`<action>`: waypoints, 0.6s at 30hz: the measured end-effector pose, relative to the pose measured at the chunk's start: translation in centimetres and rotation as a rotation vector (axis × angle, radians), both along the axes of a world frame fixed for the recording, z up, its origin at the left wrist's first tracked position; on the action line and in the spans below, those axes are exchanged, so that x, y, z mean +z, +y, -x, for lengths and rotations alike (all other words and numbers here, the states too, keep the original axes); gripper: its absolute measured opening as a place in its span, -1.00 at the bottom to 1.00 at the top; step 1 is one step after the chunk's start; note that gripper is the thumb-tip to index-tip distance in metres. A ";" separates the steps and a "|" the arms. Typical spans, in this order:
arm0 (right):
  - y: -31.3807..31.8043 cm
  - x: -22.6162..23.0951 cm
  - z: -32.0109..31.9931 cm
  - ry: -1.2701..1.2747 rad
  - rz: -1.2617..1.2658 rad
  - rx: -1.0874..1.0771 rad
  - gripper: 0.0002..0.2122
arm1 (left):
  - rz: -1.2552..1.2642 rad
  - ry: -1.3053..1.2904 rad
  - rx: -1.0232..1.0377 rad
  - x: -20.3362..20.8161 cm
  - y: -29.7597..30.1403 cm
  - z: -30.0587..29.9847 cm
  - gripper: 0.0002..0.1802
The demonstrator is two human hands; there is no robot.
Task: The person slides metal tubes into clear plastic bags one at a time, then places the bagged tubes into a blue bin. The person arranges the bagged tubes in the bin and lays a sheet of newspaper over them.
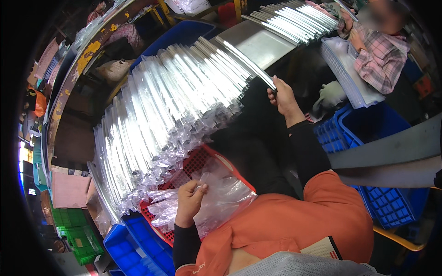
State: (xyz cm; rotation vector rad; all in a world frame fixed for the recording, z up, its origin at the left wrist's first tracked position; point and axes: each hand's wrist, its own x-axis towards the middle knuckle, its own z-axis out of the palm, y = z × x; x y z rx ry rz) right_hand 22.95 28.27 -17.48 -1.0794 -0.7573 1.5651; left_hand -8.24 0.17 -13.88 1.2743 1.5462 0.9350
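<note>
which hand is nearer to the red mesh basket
Left. The left hand is over the red mesh basket, at its clear plastic bags; the right hand is away, farther forward and right, gripping a metal tube.

Glossy smooth metal tubes [221, 64], crinkled plastic bags [223, 195], matt cloth shirt [294, 218]

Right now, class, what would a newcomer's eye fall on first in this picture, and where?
Most likely the gleaming row of tubes, many in clear plastic sleeves, sweeping across the left and centre. Next, perhaps, the orange garment at the lower centre and right. Then the single tube above centre, its lower end in the person's right fingers.
</note>
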 end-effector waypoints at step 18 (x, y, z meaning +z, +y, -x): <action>-0.8 -5.3 2.9 -0.765 -0.484 -0.524 -0.83 | -0.253 -0.253 0.186 -0.5 -1.2 0.2 -0.79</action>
